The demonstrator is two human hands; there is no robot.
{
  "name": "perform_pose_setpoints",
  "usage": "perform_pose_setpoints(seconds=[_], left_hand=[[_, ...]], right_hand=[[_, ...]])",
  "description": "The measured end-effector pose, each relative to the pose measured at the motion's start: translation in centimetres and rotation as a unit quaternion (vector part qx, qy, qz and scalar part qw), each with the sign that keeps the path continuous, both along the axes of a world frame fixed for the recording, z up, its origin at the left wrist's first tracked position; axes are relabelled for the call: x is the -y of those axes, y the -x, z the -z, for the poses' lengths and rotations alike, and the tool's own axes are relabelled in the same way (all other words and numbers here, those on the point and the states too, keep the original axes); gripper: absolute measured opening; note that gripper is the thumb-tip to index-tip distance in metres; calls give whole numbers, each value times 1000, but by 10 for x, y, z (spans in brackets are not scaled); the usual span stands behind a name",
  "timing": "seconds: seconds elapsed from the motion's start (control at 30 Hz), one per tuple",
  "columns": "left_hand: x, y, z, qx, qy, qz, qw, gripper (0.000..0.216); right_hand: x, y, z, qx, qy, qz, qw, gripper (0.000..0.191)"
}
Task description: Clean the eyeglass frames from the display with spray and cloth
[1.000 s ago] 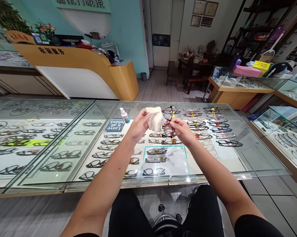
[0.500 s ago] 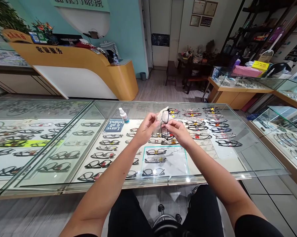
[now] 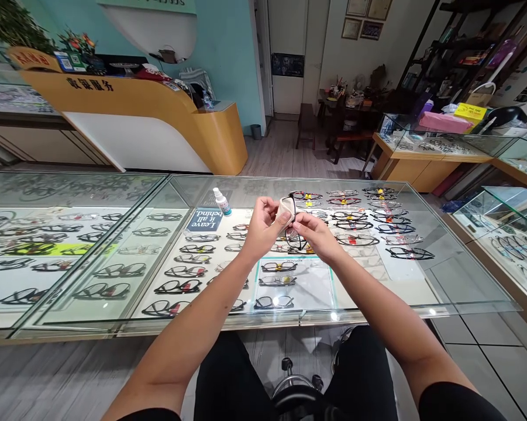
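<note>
I hold a pair of black-framed glasses (image 3: 295, 236) upright over the glass display counter (image 3: 421, 286). My right hand (image 3: 318, 234) pinches the frame at its middle. My left hand (image 3: 263, 225) is closed on a cream cleaning cloth (image 3: 285, 209), which is folded around the upper lens. The two hands touch each other at the glasses. A small white spray bottle (image 3: 222, 202) with a blue label stands on the counter top to the left of my left hand.
The counter holds rows of glasses under its glass, plus a dark sign (image 3: 204, 220) and a teal-edged mat (image 3: 295, 285). A second glass case (image 3: 48, 245) joins it on the left. An orange reception desk (image 3: 158, 117) stands beyond. More cases stand at right (image 3: 500, 228). My stool base (image 3: 296, 386) shows below.
My left hand has brought the cloth from beside the glasses onto the upper lens and closed around it. The cloth, loose and spread before, is now bunched against the frame.
</note>
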State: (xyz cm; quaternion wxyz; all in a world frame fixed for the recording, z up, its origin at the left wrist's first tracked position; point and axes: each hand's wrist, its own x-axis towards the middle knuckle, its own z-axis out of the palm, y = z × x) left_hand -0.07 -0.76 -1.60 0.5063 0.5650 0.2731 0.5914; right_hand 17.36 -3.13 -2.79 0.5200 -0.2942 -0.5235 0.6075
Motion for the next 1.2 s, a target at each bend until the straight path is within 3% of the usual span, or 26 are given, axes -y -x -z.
perform_pose_setpoints(seconds=[0.2, 0.43, 0.63, 0.77, 1.03, 1.1, 1.2], left_hand=[[0, 3, -8, -29, 85, 83, 993, 68], [-2, 9, -7, -46, 86, 86, 992, 62], [7, 7, -16, -54, 40, 68, 995, 60], [9, 2, -41, -61, 7, 62, 996, 60], [3, -16, -124, -27, -94, 67, 993, 54], [6, -19, -135, -19, -105, 54, 993, 55], [10, -20, -139, -27, -110, 56, 992, 53]], right_hand=[[-1, -3, 2, -8, -9, -15, 1000, 47], [-1, -1, 4, -1, 10, -10, 1000, 52], [0, -8, -2, 28, 13, -13, 999, 54], [-3, -20, -34, 52, -31, -23, 998, 50], [-8, -38, -141, 103, -109, -8, 989, 52], [-5, -41, -154, 112, -124, -14, 986, 53], [-1, -43, -159, 117, -137, -32, 983, 53]])
